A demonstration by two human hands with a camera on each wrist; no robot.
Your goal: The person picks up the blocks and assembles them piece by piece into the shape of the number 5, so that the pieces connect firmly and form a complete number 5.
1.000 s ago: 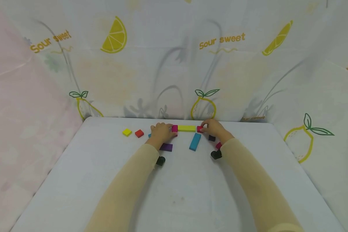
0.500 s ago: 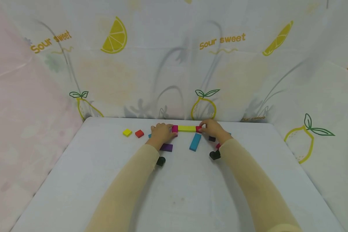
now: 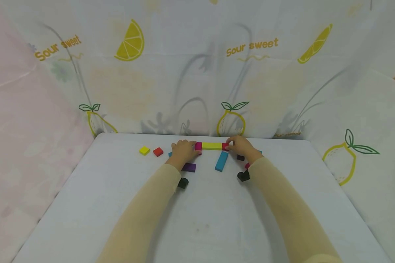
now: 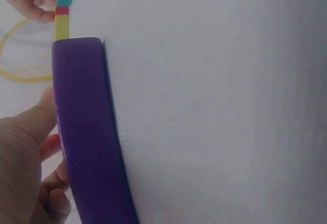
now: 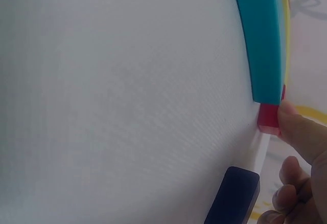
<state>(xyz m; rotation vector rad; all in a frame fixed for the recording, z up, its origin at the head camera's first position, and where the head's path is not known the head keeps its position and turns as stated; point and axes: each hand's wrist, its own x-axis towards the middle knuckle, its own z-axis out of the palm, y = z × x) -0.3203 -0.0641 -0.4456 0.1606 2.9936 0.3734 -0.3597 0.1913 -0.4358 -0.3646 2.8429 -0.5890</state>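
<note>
- Yellow block [image 3: 212, 146] lies on the surface [image 3: 197, 204] between a magenta block [image 3: 198, 146] and a red block [image 5: 268, 115]
- Right wrist view bares the red block's end, finger-covered in the head view
- Right grip [image 3: 241, 146] pinches the red block at its tips; left grip [image 3: 183, 150] pinches the magenta block

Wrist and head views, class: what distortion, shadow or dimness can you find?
Left wrist: the purple rectangular block looks bowed, probably lens distortion; the picture's right edge dims. Right wrist: shadow beside the dark navy rectangular block. Head: soft shadows beside both beige fabric sleeves.
</note>
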